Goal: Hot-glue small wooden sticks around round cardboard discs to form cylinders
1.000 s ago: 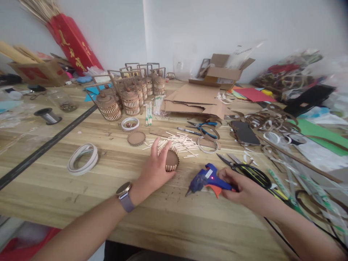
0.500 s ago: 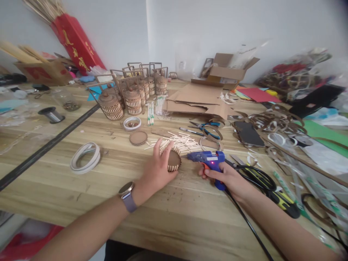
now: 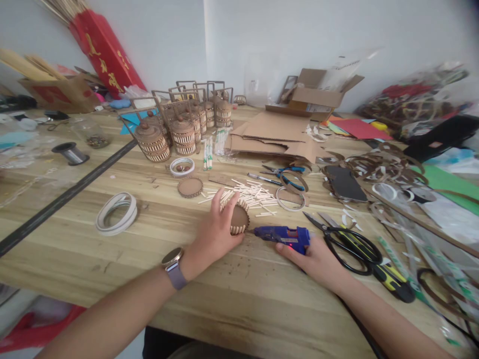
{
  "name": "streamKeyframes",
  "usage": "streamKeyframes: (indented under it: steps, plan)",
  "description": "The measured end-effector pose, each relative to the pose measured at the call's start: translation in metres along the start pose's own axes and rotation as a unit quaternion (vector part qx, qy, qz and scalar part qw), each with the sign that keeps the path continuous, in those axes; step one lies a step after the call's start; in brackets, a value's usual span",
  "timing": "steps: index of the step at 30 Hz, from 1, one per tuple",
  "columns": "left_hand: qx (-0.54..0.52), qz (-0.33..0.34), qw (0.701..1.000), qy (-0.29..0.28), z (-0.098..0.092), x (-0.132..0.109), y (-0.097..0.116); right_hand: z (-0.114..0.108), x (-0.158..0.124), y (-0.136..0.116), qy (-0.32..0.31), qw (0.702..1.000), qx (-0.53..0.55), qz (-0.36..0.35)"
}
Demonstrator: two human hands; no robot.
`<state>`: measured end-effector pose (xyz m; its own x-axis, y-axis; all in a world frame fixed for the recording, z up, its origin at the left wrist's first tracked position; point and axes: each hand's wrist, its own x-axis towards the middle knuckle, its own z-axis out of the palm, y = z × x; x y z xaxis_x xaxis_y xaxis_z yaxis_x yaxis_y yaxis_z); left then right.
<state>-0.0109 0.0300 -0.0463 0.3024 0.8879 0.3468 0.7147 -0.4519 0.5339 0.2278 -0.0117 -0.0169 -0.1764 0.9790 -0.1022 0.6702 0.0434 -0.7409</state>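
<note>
My left hand has its fingers around the left side of a round brown cardboard base with short pale sticks standing along its rim. In my right hand is a blue hot glue gun, a small red light glowing on its side. The gun's nozzle points left, at the lower right edge of the base; whether they touch I cannot tell. Behind the base lies a loose pile of short pale sticks. A second round cardboard disc rests on the table to the left of the pile.
Several small lidded baskets with tall handles stand at the back. Black-handled scissors and a yellow-black cutter lie right of my right hand. White tape rolls sit to the left. Flattened cardboard lies behind the sticks.
My right hand has lowered the glue gun and rolled it over, so its nozzle points at the lower right of the base. My left hand stays on the base.
</note>
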Motion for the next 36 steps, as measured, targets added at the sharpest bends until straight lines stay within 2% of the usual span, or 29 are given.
streamKeyframes:
  steps: [7,16,36]
  plan:
    - [0.002,-0.009,1.0,-0.008,-0.0026,0.0012,0.0031,0.0024,-0.001,-0.0066,0.007,0.999,-0.019,-0.025]
    - [-0.002,-0.005,1.0,-0.009,-0.0027,0.0007,0.0026,0.0058,-0.0005,-0.0029,0.008,0.998,-0.029,-0.047]
    - [-0.005,-0.001,1.0,-0.007,-0.003,0.0008,0.0019,0.0082,-0.0002,-0.006,0.011,0.999,-0.026,-0.033]
